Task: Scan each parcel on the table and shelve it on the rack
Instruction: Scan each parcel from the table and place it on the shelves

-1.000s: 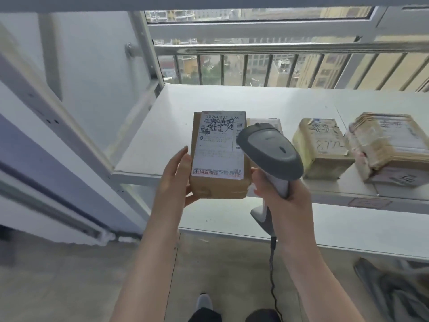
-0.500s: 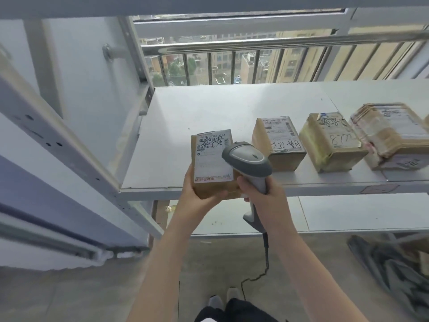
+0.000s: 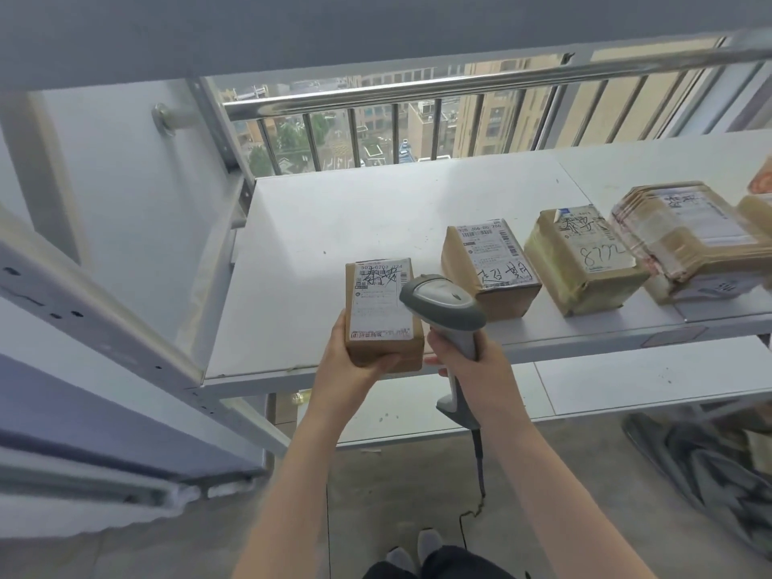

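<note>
— Holding a small brown parcel [image 3: 382, 311] in my left hand [image 3: 355, 367], fingers wrapped under its near end, white label facing up.
— And your right?
— My right hand [image 3: 472, 369] is curled round the grip of the grey scanner [image 3: 443, 305]. From here its head overlaps the parcel's right edge. Its cable [image 3: 478, 461] drops toward the floor.
— Where does the parcel sit against the rack?
— Over the front edge of the white rack shelf [image 3: 334, 227], towards the middle of it. I cannot tell whether it touches the board.
— Anything else up there?
— Three more in a row to the right: a labelled box [image 3: 493, 269] just behind the scanner, a taped box [image 3: 585, 261] with blue handwriting, then a tape-wrapped bundle [image 3: 685, 240]. A metal railing [image 3: 417, 91] runs behind the shelf.
</note>
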